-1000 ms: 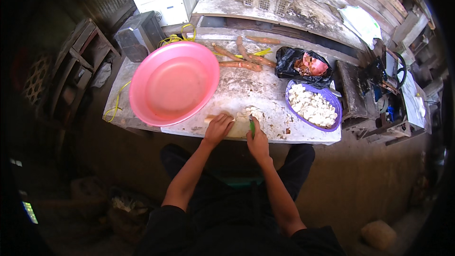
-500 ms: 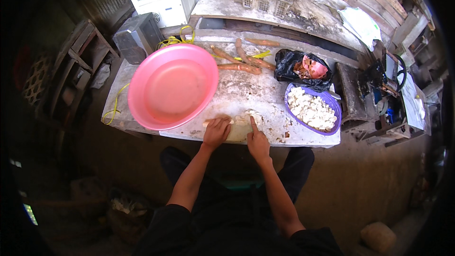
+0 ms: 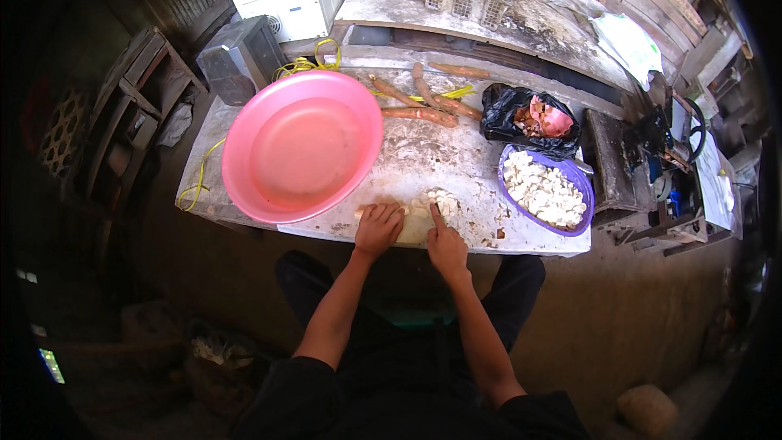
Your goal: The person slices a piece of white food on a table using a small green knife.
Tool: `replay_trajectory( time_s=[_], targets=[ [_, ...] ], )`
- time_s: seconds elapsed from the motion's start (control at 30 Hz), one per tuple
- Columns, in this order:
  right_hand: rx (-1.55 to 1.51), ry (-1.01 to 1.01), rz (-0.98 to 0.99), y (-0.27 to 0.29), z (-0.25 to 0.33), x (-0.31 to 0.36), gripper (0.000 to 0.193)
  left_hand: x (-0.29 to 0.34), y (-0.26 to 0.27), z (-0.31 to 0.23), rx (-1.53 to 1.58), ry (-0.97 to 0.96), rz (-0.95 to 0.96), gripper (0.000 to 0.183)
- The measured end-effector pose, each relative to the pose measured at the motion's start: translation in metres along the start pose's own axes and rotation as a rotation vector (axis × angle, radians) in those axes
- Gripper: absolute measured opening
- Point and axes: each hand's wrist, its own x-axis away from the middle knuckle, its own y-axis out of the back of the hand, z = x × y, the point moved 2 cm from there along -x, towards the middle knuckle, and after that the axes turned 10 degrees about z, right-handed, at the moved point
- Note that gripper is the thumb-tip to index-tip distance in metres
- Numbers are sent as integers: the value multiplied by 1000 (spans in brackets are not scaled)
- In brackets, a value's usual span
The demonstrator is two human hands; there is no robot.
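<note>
Left hand (image 3: 380, 229) clamps a pale root (image 3: 358, 213); right hand (image 3: 447, 248) grips a mostly hidden knife (image 3: 435, 209); if the root rolls, the knife could nick the left hand.

The sleeves (image 3: 295, 395) are short and black, the trousers (image 3: 516, 292) dark.

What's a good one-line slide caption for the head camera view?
Left hand on a pale root, right hand by white slices, between pink basin and purple basket.
</note>
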Motion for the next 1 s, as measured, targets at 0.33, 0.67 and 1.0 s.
replay_trajectory(
  time_s=[0.33,0.67,1.0],
  targets=[
    [-25,-78,-22,6,3,6,54,1,2,-3,-41,27,93,20],
    [-426,126,-37,-8,18,14,33,4,8,-7,8,11,63,23],
    [-191,102,-42,-8,41,27,28,3,9,-10,-4,-10,4,28]
  ],
)
